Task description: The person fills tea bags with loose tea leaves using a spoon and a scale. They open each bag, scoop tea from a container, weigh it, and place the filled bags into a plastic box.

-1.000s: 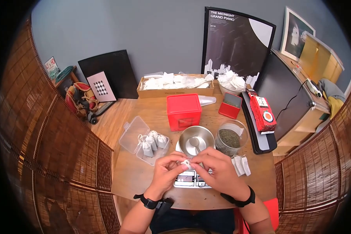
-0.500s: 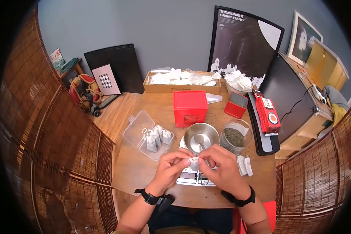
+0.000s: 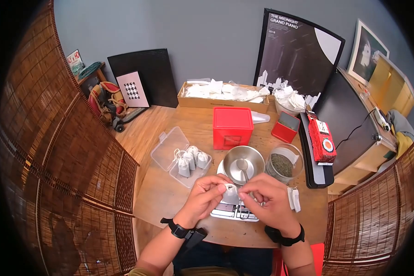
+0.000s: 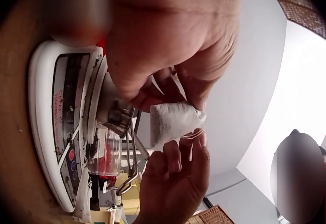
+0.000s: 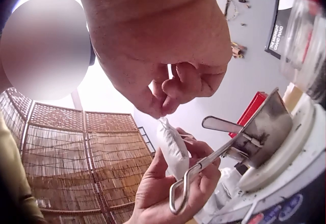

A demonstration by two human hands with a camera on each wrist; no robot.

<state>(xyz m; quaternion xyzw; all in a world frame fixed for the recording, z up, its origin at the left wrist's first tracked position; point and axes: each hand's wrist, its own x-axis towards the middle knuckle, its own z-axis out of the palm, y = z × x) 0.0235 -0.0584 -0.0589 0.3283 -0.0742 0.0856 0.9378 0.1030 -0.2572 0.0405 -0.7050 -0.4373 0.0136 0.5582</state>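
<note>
A small white drawstring tea bag (image 3: 231, 195) is held up in front of the steel pan. My left hand (image 3: 201, 197) pinches it near its top between thumb and fingers. Thumb and forefinger of my right hand (image 3: 270, 200) pinch the bag's thin string at the gathered top. In the left wrist view the filled tea bag (image 4: 173, 123) lies sideways between both hands, a loop of string at its neck. Below the hands is a white digital scale (image 3: 223, 209), partly hidden, bearing the handled steel pan (image 3: 257, 154) with a spoon (image 3: 244, 168) inside.
Left is an open clear plastic box (image 3: 188, 180) with several filled tea bags. A jar of dried leaves (image 3: 283, 166) stands right, near more white bags (image 3: 294, 200). Behind are a red canister (image 3: 233, 129), a smaller red tin (image 3: 285, 133) and a cardboard box (image 3: 223, 105) of white bags.
The hands have moved slightly apart, and more of the tea bag shows between them. My right fingers have drawn a little to the right. The head view has shifted left.
</note>
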